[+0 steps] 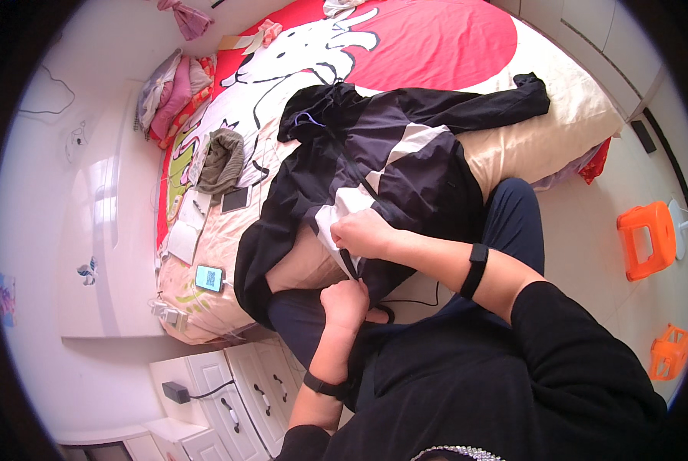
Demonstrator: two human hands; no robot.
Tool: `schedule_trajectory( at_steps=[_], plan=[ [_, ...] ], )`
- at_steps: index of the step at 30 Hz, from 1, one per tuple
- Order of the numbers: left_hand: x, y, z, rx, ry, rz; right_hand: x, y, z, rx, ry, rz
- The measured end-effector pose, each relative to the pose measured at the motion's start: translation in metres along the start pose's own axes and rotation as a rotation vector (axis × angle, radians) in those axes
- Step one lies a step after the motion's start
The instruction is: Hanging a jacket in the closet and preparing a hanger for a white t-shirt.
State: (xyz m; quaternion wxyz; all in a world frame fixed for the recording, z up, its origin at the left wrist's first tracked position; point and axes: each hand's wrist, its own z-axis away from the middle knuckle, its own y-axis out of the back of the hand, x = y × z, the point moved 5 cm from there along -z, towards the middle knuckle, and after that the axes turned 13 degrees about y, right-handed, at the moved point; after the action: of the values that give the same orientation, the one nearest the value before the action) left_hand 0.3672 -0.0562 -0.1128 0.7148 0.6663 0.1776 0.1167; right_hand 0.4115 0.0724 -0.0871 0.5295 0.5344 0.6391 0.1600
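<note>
The jacket (417, 184) lies lengthwise away from the person (451, 376), across the bed (444, 46). The right hand (364, 233) has its fingers closed on the white panel (354, 201); the left hand (344, 302), nearer the body, pinches a dark edge (348, 265). The cloth looks thin, smooth, creased.

Single head-worn fisheye view, facing down, near the jacket (424, 175), bed (440, 48) farther off

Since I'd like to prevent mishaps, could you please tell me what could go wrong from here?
The phone lies close to one black sleeve and might be knocked if the jacket is tugged. The jacket's lower end reaches past the edge of the bed, so it could slip if the left hand and right hand let go.
</note>
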Motion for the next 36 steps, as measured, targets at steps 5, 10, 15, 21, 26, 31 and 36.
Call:
schedule_trajectory(
  at_steps=[5,10,15,21,26,31,36],
  plan=[
    [-0.002,-0.008,-0.002,0.013,-0.023,-0.025,-0.002,-0.008,-0.004,-0.02,-0.007,0.011],
    [0.001,-0.015,-0.005,-0.048,-0.038,0.003,0.005,-0.01,-0.001,-0.16,-0.056,0.096],
    [-0.008,0.0,-0.02,-0.397,0.001,0.122,0.021,0.008,0.002,-0.273,-0.22,-0.003],
    [-0.032,0.057,-0.074,-0.148,0.055,0.404,0.087,0.064,0.003,0.153,-0.084,0.196],
    [-0.042,0.048,-0.142,0.308,-0.067,0.352,0.142,0.096,0.005,-0.003,-0.57,0.331],
    [-0.082,-0.039,-0.17,-0.085,0.199,0.251,0.201,0.068,0.048,-0.002,-0.681,0.484],
    [-0.078,-0.02,-0.206,-0.133,0.185,0.261,0.218,0.06,0.046,0.056,-0.679,0.641]
  ],
)
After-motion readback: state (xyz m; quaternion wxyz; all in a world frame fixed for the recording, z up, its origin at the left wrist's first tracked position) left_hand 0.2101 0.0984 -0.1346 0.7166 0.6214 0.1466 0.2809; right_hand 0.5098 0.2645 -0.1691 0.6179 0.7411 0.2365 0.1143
